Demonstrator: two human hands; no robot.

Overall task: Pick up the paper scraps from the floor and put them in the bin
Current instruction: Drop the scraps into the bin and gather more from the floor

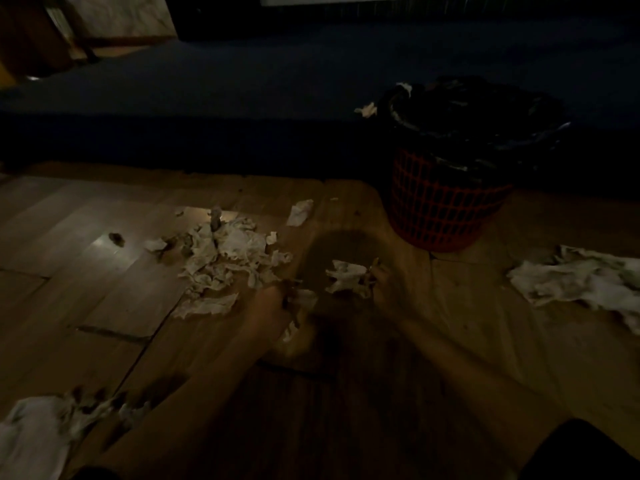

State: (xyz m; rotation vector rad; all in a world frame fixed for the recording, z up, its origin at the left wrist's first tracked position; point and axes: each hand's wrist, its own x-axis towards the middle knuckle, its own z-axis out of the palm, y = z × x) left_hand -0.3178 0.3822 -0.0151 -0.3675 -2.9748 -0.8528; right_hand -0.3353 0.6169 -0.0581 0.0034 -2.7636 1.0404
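we're reaching low over floor [346, 427] | left hand [273, 313] curling on scrap [304, 297], blurred | right hand [384, 282] pinching wad [346, 275] | pile [228, 258] lying left of hands | bin [446, 202] standing beyond right hand

Scrap pile [225, 258] on floor [104, 341] left of hands, bin [446, 209] behind right, cloth [581, 282] far right

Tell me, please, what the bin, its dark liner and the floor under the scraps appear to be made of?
The bin looks like red moulded plastic, judging by its open lattice wall. The liner seems to be thin black plastic film: it bunches and catches glints at the rim. The floor appears to be wood or wood-look boards with a fairly glossy finish, given visible seams and a bright reflection; the dim light leaves that open.
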